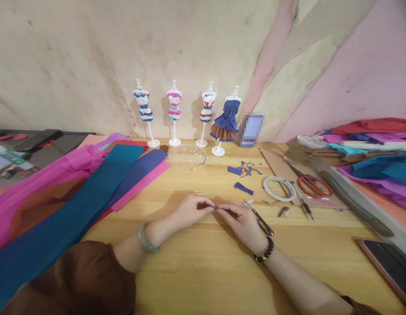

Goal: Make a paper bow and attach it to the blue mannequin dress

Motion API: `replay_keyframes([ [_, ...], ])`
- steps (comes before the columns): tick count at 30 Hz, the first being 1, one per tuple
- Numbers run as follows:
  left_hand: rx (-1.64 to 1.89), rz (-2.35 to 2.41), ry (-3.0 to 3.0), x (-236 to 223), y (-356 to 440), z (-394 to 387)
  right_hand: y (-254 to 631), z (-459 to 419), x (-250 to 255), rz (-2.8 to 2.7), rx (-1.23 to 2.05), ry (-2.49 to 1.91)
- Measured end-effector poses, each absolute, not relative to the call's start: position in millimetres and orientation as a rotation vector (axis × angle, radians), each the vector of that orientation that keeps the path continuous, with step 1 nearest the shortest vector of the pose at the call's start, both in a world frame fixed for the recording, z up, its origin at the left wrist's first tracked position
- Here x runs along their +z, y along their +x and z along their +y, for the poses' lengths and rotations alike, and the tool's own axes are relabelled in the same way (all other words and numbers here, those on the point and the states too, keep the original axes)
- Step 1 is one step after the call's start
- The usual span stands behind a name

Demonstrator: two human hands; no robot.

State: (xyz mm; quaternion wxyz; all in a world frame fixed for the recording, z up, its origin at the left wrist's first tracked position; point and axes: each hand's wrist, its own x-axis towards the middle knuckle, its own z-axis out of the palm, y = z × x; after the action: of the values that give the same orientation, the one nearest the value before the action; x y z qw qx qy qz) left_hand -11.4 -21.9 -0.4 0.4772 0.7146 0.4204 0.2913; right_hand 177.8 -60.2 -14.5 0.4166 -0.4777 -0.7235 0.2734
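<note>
Above the middle of the wooden table, my left hand (194,208) and my right hand (240,218) meet fingertip to fingertip. Both pinch a thin dark blue strip (216,207), mostly hidden by the fingers; whether it is paper or cloth I cannot tell. Just beyond my right hand lies a pair of small thread snips (263,223), partly covered by it. A pleated dark blue piece (244,188) and a flat blue piece (234,170) rest further back, beside a scatter of small scraps (250,168).
Several white mini dress forms stand along the wall, one wearing a blue and brown dress (229,116). A clear dish (187,157) holds tiny beads. Coloured sheets (107,175) cover the left. Rightward lie a tape roll (279,189), orange-handled scissors (314,187), a pen (307,206) and a phone (389,267).
</note>
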Motion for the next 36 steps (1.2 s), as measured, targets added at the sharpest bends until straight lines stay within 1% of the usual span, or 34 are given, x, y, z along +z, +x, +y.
replay_keyframes([
  [9, 0.660, 1.034, 1.795, -1, -14, -20, 177, -62, -8, -1.903, 0.671, -1.193],
  [16, 0.621, 0.999, 1.911, -4, -17, -19, 176, -60, -12, -1.926, 0.645, -1.187],
  [23, 0.589, 0.990, 1.905, -3, -17, -16, 176, -60, -13, -1.931, 0.629, -1.220],
  [29, 0.653, 0.994, 1.889, -15, -19, -14, 173, -63, -13, -1.982, 0.673, -1.314],
  [33, 0.693, 0.954, 1.916, -22, -18, -16, 189, -39, 10, -2.009, 0.767, -1.383],
  [36, 0.672, 0.991, 1.801, -20, -18, -17, 211, 19, 53, -1.838, 0.616, -1.454],
])
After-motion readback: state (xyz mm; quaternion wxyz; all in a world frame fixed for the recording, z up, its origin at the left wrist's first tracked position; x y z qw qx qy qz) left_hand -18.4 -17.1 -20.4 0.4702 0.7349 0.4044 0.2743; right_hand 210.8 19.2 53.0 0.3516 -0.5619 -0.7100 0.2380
